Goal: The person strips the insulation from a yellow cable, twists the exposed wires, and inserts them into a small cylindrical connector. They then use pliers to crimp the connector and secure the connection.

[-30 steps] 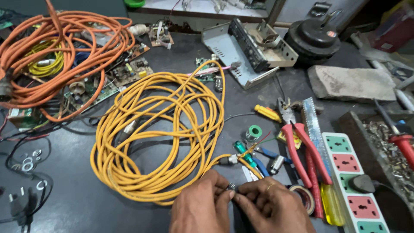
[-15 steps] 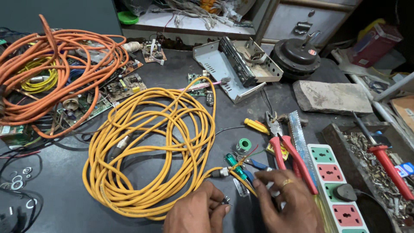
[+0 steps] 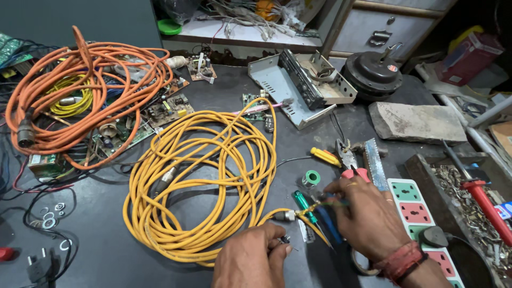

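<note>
A long yellow cable (image 3: 202, 181) lies coiled on the dark bench. Its metal-tipped end (image 3: 288, 216) rests just above my left hand (image 3: 250, 261). That hand pinches a small metal connector part (image 3: 285, 241) between thumb and forefinger. My right hand (image 3: 368, 218) reaches over a cluster of hand tools, and its fingertips close on a thin coloured tool (image 3: 332, 201); I cannot tell which tool it is. A green-handled screwdriver (image 3: 301, 201) and a green solder spool (image 3: 310, 178) lie between the hands.
Red-handled pliers (image 3: 349, 165) and a white power strip (image 3: 421, 213) sit right of the tools. At far right is a tray of screws (image 3: 469, 208). An orange cable coil (image 3: 80, 96) covers circuit boards at left. At the back are a metal chassis (image 3: 298, 80), black motor (image 3: 373, 74) and stone block (image 3: 416, 122).
My hands have separated: the right hand left the cable end and moved right and up onto the tools. The left hand keeps the small connector part. The view has tilted upward.
</note>
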